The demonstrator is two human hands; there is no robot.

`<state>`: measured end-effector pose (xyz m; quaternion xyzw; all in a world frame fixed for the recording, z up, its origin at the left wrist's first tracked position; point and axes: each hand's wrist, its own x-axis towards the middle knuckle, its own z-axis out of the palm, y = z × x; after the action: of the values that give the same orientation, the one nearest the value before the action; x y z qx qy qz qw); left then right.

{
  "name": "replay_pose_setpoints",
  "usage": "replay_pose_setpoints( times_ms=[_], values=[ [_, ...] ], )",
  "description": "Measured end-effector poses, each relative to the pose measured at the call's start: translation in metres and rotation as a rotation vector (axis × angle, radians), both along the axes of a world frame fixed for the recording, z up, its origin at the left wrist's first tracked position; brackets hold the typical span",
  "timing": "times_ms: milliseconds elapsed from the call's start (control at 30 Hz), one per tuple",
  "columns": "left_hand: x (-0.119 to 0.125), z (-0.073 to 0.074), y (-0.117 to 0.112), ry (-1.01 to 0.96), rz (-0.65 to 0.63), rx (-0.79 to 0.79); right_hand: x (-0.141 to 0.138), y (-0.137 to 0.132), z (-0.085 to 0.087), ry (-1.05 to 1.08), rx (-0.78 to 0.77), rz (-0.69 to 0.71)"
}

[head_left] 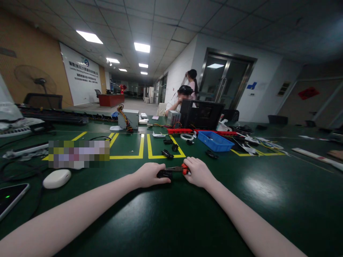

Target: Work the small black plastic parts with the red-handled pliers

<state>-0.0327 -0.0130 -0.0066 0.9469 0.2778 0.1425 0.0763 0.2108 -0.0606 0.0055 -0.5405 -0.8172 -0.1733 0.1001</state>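
My left hand (150, 175) is closed around a small black bundle (165, 174), which looks like a tied-up cable. In my right hand (198, 172) are long-nosed pliers (177, 169) with red handles. Their metal jaws point left and reach the upper side of the black bundle by my left thumb. Whether the jaws grip anything there is too small to tell. Just beyond my hands lie similar black bundles, one (167, 154) near the yellow tape line and another (211, 154) farther right.
A blue tray (215, 141) and a white ring-shaped roll (187, 136) lie beyond my hands. Farther back stand a power supply (131, 119) and a black computer case (202, 114), with two people behind. A white case (56, 178) and a phone (12, 200) lie at left.
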Motion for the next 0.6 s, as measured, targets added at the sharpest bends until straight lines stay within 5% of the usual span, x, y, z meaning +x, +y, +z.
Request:
replay_pose_setpoints(
  times_ms=[600],
  values=[
    [-0.0002,0.0044,-0.001,0.016,-0.004,-0.049,-0.0005,0.0023,0.0031,0.038,-0.055,0.045]
  ],
)
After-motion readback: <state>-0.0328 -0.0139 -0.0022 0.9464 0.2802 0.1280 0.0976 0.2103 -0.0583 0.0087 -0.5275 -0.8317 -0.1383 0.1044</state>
